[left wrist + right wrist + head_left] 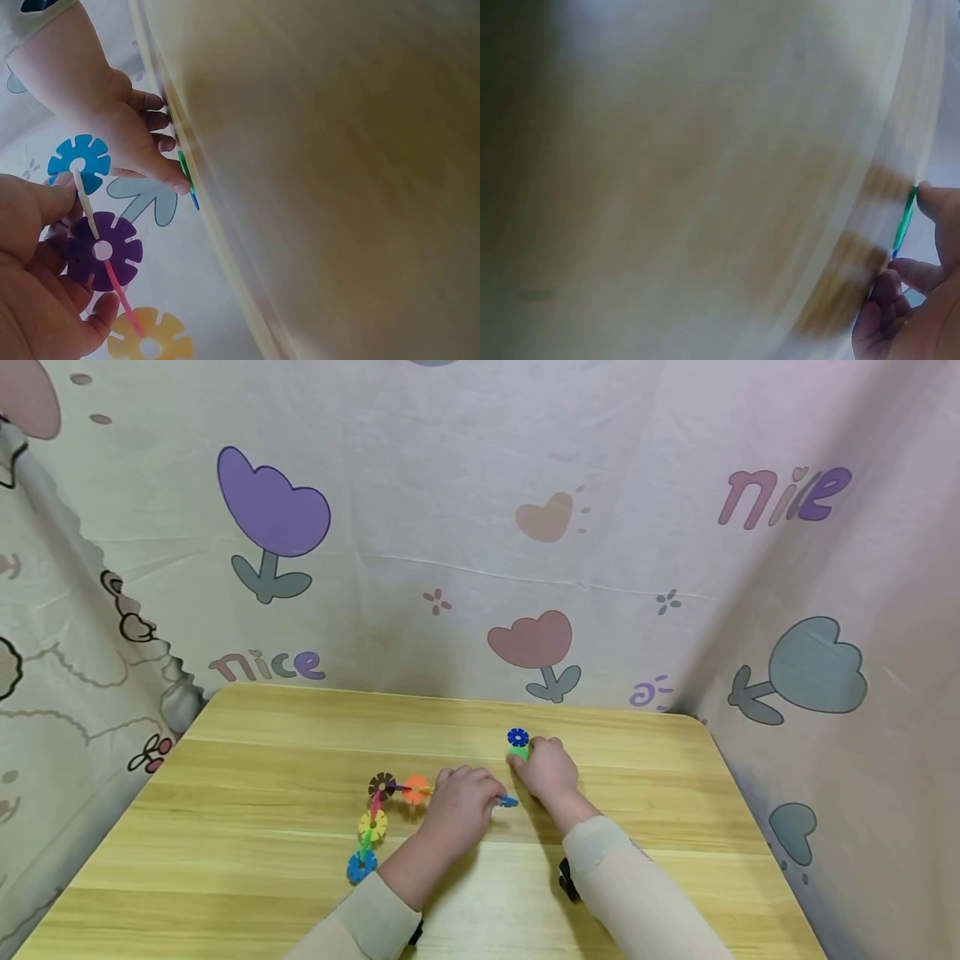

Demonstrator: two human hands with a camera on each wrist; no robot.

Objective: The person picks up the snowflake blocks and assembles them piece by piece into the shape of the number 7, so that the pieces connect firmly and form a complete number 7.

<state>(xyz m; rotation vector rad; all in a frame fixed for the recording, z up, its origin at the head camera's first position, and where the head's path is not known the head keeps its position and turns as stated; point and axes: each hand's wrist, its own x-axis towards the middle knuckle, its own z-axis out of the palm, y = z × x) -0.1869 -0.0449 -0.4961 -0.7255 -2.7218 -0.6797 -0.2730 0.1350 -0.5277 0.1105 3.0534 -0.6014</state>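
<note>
A chain of notched plastic snowflake discs, linked edge to edge, hangs from my left hand (459, 810). Its fingers pinch the chain near a light blue disc (81, 156) and a purple disc (105, 251). The rest of the chain runs left through an orange disc (416, 790), a brown disc (382, 787) and a yellow disc (372, 826) to a blue disc (362, 866). Farther right, my right hand (551, 770) pinches a green disc (904, 219) at the table surface, partly covering it. A dark blue disc (517, 737) lies just beyond the green one.
Both hands are over a light wood-grain table (247, 752). Behind its far edge hangs a pale curtain (405, 610) printed with flowers and words. Dark wrist straps (568, 880) show under the sleeves.
</note>
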